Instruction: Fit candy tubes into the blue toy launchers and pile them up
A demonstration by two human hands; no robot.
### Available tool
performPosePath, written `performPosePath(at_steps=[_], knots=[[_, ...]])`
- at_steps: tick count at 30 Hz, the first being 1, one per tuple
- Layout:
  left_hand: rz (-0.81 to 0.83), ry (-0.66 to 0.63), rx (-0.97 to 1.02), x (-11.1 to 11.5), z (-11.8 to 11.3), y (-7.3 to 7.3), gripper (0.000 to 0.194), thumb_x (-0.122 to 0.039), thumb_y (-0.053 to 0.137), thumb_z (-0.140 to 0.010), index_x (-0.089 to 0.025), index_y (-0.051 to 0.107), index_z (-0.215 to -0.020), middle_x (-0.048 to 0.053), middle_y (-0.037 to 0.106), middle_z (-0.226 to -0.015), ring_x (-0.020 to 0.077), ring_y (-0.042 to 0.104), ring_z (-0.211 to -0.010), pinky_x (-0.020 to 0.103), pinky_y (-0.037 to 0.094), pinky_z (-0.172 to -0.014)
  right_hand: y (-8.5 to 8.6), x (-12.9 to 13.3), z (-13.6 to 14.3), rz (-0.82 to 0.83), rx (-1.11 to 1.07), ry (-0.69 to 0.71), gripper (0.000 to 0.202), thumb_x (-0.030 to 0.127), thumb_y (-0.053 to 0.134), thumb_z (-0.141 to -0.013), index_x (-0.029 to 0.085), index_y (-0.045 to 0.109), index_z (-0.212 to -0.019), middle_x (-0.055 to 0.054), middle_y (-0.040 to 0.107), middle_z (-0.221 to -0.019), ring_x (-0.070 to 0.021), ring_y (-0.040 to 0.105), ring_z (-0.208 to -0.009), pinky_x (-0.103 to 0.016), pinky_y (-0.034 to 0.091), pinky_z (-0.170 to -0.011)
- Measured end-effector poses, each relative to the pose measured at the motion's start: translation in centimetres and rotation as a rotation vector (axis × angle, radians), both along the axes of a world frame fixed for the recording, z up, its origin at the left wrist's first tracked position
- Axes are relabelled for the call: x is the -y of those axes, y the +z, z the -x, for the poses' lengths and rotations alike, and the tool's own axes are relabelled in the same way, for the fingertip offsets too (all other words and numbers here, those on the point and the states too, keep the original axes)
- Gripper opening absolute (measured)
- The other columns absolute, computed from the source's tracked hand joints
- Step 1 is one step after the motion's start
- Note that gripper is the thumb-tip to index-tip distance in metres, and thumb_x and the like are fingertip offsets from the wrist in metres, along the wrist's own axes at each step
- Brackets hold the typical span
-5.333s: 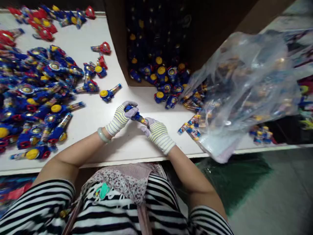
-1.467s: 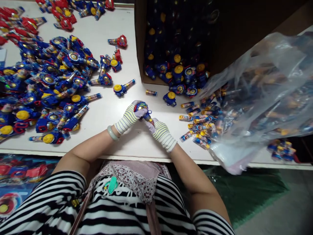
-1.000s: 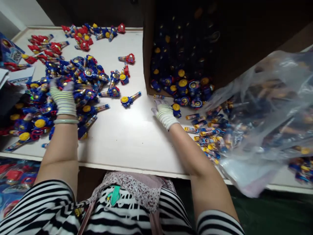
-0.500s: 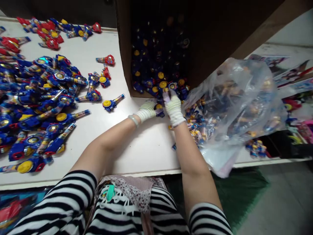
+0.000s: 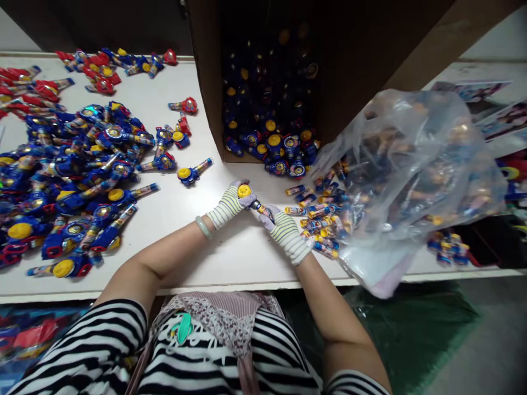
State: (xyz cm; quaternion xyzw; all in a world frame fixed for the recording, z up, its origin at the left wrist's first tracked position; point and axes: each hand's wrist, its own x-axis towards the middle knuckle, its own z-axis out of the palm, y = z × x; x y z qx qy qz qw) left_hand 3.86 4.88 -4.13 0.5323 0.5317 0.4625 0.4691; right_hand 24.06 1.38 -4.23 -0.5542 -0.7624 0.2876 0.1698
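Observation:
My left hand [image 5: 230, 204], in a striped glove, is closed round the yellow and blue round head of a toy [image 5: 244, 191]. A short printed tube [image 5: 261, 208] extends from that head toward the lower right. The gloved fingers of my right hand [image 5: 281, 228] pinch the tube's far end. Both hands are over the white table, in front of a cardboard box [image 5: 208, 104] lying open toward me with many blue and yellow toys [image 5: 274, 144] inside. Loose printed tubes [image 5: 319, 211] with yellow ends lie just right of my right hand.
A large pile of blue toys [image 5: 74, 164] covers the table's left side, with red toys [image 5: 47, 89] behind it. At the right a clear plastic bag [image 5: 411, 159] holds more tubes. The table's front edge [image 5: 247, 286] runs close to my body.
Both hands have drawn back from the box opening toward me. The toy is now held between them, with the tube in my right fingers. The view has shifted slightly.

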Motion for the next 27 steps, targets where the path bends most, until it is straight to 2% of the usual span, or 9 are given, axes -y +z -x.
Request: performPosePath(at_steps=[4, 9, 12, 15, 17, 19, 21, 25, 27], knots=[[0.014, -0.012, -0.02, 1.3, 0.7, 1.7, 0.055, -0.033, 0.071, -0.077, -0.016, 0.054, -0.126, 0.002, 0.058, -0.088, 0.0137, 0.056, -0.072, 0.026, 0.051, -0.065, 1.1, 0.8, 1.6, -0.055, 0.072, 0.02, 0.041, 0.044, 0.045, -0.1, 0.018, 0.065, -0.124, -0.013, 0.074, -0.114, -0.0259, 0.069, -0.096, -0.033, 0.051, -0.082], [-0.079, -0.137, -0.085, 2.6, 1.4, 3.3, 0.055, -0.03, 0.074, -0.075, -0.018, 0.054, -0.126, 0.002, 0.06, -0.092, 0.0136, 0.059, -0.075, 0.028, 0.054, -0.072, 1.6, 2.6, 2.0, -0.017, 0.07, -0.007, 0.041, 0.049, 0.045, -0.098, 0.019, 0.066, -0.116, -0.013, 0.072, -0.108, -0.0245, 0.067, -0.09, -0.033, 0.048, -0.08], [-0.107, -0.228, -0.07, 3.2, 2.4, 3.5, 0.056, -0.033, 0.074, -0.077, -0.02, 0.054, -0.127, 0.004, 0.062, -0.097, 0.0151, 0.061, -0.078, 0.029, 0.054, -0.074, 1.5, 3.4, 2.3, 0.237, -0.247, 0.029, 0.048, 0.059, 0.039, -0.098, 0.018, 0.066, -0.101, -0.007, 0.067, -0.082, -0.0184, 0.059, -0.069, -0.029, 0.045, -0.067], [-0.176, -0.314, -0.143, 3.3, 3.6, 3.2, 0.062, -0.037, 0.08, -0.072, -0.021, 0.055, -0.127, 0.006, 0.063, -0.105, 0.0188, 0.063, -0.089, 0.033, 0.055, -0.084, 1.3, 3.6, 2.7, 0.548, -0.504, 0.131, 0.058, 0.066, 0.031, -0.098, 0.019, 0.064, -0.103, 0.001, 0.055, -0.065, -0.0144, 0.045, -0.053, -0.026, 0.039, -0.053], [-0.157, -0.276, -0.192, 3.2, 4.2, 2.9, 0.063, -0.039, 0.079, -0.072, -0.02, 0.055, -0.127, 0.006, 0.063, -0.104, 0.02, 0.064, -0.091, 0.034, 0.055, -0.086, 1.3, 3.3, 3.2, 0.499, -0.466, 0.088, 0.055, 0.066, 0.035, -0.097, 0.019, 0.063, -0.107, 0.0, 0.057, -0.069, -0.0149, 0.047, -0.056, -0.026, 0.04, -0.056], [-0.084, -0.156, -0.236, 3.2, 4.3, 2.9, 0.061, -0.039, 0.075, -0.076, -0.019, 0.054, -0.129, 0.005, 0.063, -0.1, 0.0192, 0.064, -0.086, 0.035, 0.056, -0.083, 1.4, 2.9, 4.1, 0.332, -0.32, -0.001, 0.047, 0.063, 0.047, -0.095, 0.02, 0.062, -0.107, -0.005, 0.063, -0.081, -0.0172, 0.055, -0.068, -0.028, 0.044, -0.064], [-0.04, -0.065, -0.262, 3.4, 4.3, 3.1, 0.06, -0.039, 0.071, -0.076, -0.018, 0.054, -0.129, 0.004, 0.063, -0.097, 0.0182, 0.064, -0.082, 0.034, 0.057, -0.079, 1.3, 2.7, 5.4, 0.279, -0.229, -0.022, 0.043, 0.059, 0.051, -0.094, 0.019, 0.062, -0.104, -0.008, 0.066, -0.088, -0.0187, 0.058, -0.076, -0.029, 0.046, -0.07], [-0.035, -0.117, -0.324, 4.0, 6.6, 4.5, 0.058, -0.041, 0.073, -0.071, -0.019, 0.057, -0.122, 0.003, 0.065, -0.096, 0.0183, 0.064, -0.081, 0.033, 0.058, -0.077, 0.7, 2.6, 8.7, 0.466, -0.414, 0.153, 0.059, 0.06, 0.022, -0.104, 0.018, 0.061, -0.117, -0.006, 0.068, -0.087, -0.0148, 0.057, -0.065, -0.028, 0.05, -0.064], [-0.034, -0.04, -0.398, 3.9, 9.9, 5.9, 0.055, -0.04, 0.076, -0.07, -0.022, 0.057, -0.119, 0.001, 0.065, -0.095, 0.0181, 0.064, -0.079, 0.036, 0.059, -0.079, 0.6, 1.8, 9.1, 0.429, -0.488, 0.285, 0.06, 0.063, 0.029, -0.102, 0.018, 0.058, -0.13, -0.01, 0.07, -0.102, -0.0166, 0.063, -0.077, -0.032, 0.054, -0.075]])
